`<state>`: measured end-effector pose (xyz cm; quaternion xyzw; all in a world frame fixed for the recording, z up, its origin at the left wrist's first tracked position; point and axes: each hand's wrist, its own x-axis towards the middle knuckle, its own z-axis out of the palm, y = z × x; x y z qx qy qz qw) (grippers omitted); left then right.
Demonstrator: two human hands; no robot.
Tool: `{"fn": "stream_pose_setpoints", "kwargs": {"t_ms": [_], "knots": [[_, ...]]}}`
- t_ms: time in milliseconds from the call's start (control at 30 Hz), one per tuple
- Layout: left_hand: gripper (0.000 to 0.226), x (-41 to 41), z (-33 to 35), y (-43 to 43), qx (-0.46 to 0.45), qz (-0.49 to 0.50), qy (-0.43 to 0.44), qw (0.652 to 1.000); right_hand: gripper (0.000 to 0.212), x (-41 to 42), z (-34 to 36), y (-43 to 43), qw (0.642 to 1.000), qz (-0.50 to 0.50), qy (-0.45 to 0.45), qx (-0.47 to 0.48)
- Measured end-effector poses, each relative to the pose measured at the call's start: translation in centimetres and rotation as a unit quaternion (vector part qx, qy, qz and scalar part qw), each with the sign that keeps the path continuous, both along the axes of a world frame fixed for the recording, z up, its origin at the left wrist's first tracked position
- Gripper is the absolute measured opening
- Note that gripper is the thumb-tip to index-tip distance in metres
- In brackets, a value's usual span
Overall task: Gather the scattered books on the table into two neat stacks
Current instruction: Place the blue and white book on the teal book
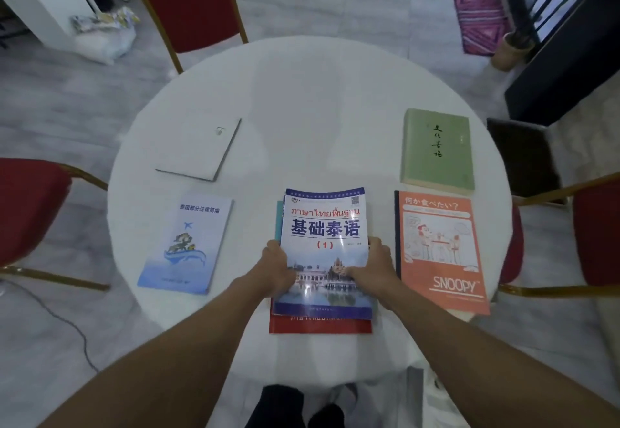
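A stack of books lies at the near middle of the round white table [302,98]. On top is a blue and white Thai language book [323,226]; a red book [318,325] sticks out below it and a teal edge [278,219] shows at its left. My left hand [276,270] grips the top book's left edge and my right hand [374,268] grips its right edge. Lying apart are a white book [201,149] at far left, a light blue booklet [188,243] at near left, a green book [437,149] at far right and an orange Snoopy book [441,253] at near right.
Red chairs with gold frames stand at the far side [188,1], at the left [30,206] and at the right [597,236]. A white bag [104,38] lies on the floor at far left. A plant pot [513,48] and a dark cabinet [570,58] stand at far right.
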<state>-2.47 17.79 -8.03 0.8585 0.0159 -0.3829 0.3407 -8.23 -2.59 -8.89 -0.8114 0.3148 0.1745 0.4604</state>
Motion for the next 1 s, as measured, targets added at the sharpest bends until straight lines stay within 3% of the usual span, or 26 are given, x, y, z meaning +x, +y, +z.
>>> {"fn": "stream_pose_setpoints", "kwargs": {"t_ms": [100,167,533,633,767,1000], "knots": [[0.049,-1.3,-0.6,0.4,0.108,-0.089,-0.095,0.986,0.067,-0.8,-0.3,0.1,0.998,0.051,0.002,-0.036],[0.047,-1.9,-0.8,0.3,0.140,-0.107,-0.111,0.978,0.065,-1.1,-0.2,0.1,0.997,0.069,-0.001,-0.026],[0.044,-2.0,-2.0,0.6,0.132,-0.063,-0.097,0.985,0.064,-0.8,-0.4,0.5,0.992,0.097,0.022,-0.081],[0.040,-1.6,-2.1,0.8,0.128,-0.061,-0.105,0.984,0.073,-0.6,-0.7,0.4,0.986,0.123,0.036,-0.109],[0.045,-1.1,-2.2,0.6,0.134,-0.070,-0.101,0.983,0.083,-0.4,-0.9,0.3,0.984,0.136,0.047,-0.106],[0.058,-0.7,-2.0,-0.1,0.161,-0.071,-0.092,0.980,0.074,-0.4,-1.0,0.0,0.987,0.128,0.041,-0.091]]}}
